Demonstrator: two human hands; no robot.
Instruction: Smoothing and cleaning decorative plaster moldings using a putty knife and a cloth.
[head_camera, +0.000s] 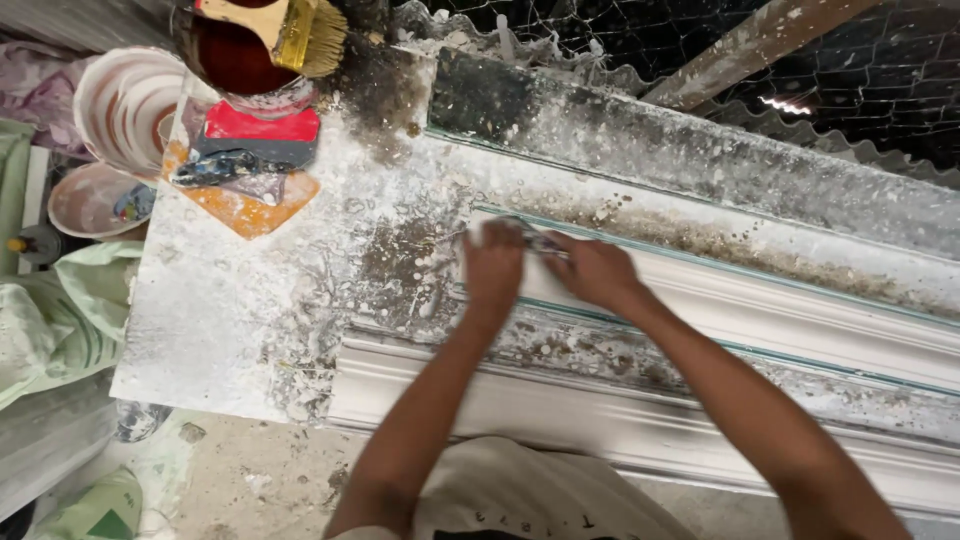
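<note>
My left hand (493, 268) and my right hand (595, 270) rest side by side on the near end of a long white plaster moulding (800, 315) that lies in a mould with thin green edges. Both hands are blurred. A small dark tool (540, 241) shows between them, close to my right fingers; which hand grips it I cannot tell. A second white moulding (560, 400) lies nearer to me, running along the front of the plaster-spattered workbench (230, 320).
At the bench's far left stand a dark red bowl (235, 55) with a wide paintbrush (290, 30) across it, a red-handled scraper (260, 135) and an orange sheet (250, 210). White buckets (125, 105) and sacks (60, 310) sit left of the bench. Wire mesh (850, 70) is behind.
</note>
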